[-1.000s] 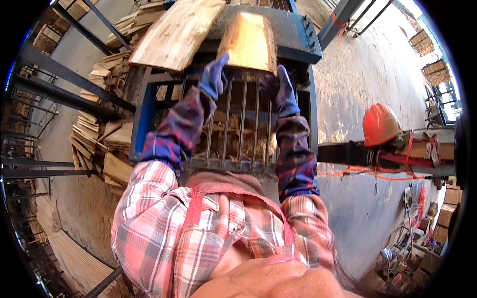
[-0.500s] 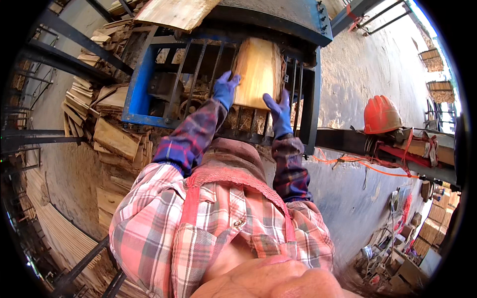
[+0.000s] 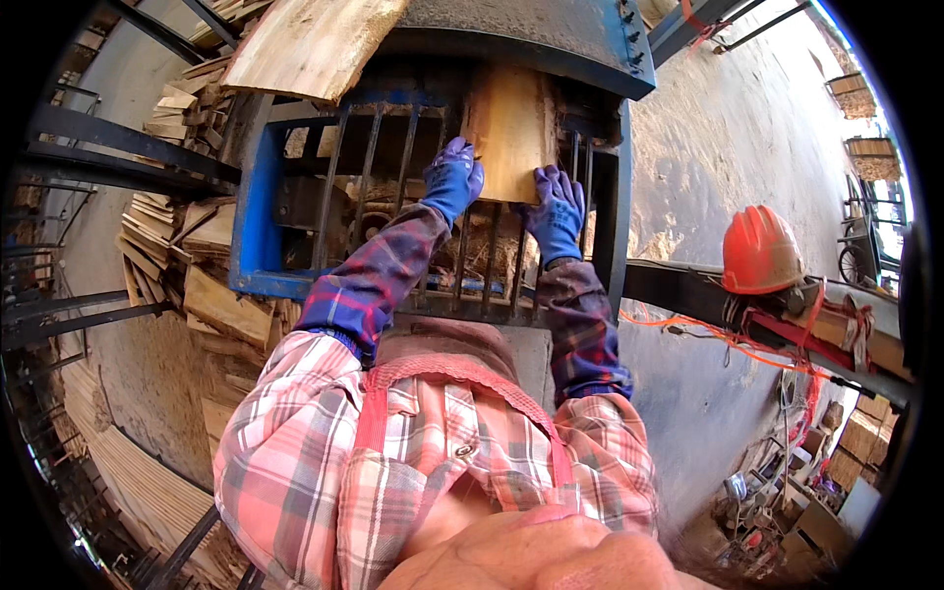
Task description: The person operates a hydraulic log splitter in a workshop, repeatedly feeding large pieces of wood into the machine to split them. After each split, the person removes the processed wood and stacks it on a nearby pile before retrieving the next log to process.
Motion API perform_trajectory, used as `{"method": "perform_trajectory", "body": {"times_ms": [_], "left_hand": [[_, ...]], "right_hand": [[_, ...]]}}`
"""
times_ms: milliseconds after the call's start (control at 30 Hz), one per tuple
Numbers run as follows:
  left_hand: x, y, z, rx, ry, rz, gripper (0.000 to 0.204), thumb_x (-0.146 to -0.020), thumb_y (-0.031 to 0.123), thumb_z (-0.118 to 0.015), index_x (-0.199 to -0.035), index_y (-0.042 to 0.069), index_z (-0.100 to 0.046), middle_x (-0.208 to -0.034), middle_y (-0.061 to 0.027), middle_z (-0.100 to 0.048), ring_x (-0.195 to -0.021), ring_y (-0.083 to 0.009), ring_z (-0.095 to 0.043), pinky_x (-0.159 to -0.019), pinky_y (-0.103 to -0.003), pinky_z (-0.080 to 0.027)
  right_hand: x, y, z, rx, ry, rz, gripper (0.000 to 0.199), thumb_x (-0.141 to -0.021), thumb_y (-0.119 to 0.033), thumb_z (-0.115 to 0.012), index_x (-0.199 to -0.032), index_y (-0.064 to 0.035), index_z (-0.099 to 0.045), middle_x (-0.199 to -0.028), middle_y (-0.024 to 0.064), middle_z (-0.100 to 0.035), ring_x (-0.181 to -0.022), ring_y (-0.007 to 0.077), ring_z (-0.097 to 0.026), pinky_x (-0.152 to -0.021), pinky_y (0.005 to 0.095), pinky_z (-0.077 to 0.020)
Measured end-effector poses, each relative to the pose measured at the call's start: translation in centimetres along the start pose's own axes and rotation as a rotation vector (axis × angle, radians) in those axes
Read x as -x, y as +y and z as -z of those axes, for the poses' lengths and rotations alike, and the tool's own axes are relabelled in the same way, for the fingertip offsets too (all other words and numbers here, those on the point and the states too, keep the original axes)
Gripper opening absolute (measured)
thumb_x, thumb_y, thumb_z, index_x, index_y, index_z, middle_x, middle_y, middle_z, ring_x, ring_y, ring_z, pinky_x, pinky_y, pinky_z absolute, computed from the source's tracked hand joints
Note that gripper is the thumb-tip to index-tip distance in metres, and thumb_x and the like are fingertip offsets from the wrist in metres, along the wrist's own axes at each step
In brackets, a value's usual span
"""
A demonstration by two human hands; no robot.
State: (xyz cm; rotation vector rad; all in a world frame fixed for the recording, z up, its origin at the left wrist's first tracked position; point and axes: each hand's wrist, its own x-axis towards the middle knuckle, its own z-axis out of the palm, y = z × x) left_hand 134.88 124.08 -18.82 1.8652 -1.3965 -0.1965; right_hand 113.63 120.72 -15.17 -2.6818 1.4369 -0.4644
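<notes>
1. In front of you stands a blue metal frame point(image 3: 258, 211) with a grate of upright bars point(image 3: 398, 197) across its front. Behind the bars lie loose bits of wood and bark; how much is in there you cannot tell through the gaps.
2. A dark metal hood point(image 3: 531, 29) covers the top of the frame, and a rough plank point(image 3: 315, 39) leans across its upper left corner.
3. The wood slab point(image 3: 509, 128) you are handling stands upright against the bars, its top end tucked under the hood and its lower end between your two hands.
4. Your left hand point(image 3: 452, 182), in a purple glove, lies flat on the slab's lower left edge, fingers pointing up. The grip is a press with an open palm, not a closed fist.
5. Your right hand point(image 3: 554, 211), gloved the same, presses the slab's lower right corner, fingers spread wide and thumb out to the side.
6. Both forearms reach straight ahead from your checked shirt, elbows slightly bent.
7. To your left, split boards point(image 3: 187, 295) are stacked beside the frame.
8. To your right, an orange hard hat point(image 3: 762, 251) sits on a dark beam point(image 3: 688, 290), well apart from your hands.
</notes>
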Motion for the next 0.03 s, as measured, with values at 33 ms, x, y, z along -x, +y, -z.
{"method": "perform_trajectory", "body": {"times_ms": [33], "left_hand": [[-0.46,-2.37,-0.93,0.186,0.0,0.04,0.03,-0.083,0.026,-0.066,-0.107,0.009,-0.064,-0.128,-0.0141,-0.054,-0.11,-0.0301,-0.058,-0.087,-0.053,-0.047]], "right_hand": [[-0.61,-0.37,-0.53,-0.011,-0.004,0.006,0.075,-0.071,-0.047,-0.075,-0.133,-0.0111,-0.052,-0.141,0.015,-0.048,-0.13,0.0332,-0.044,-0.115,0.0453,-0.0203]]}}
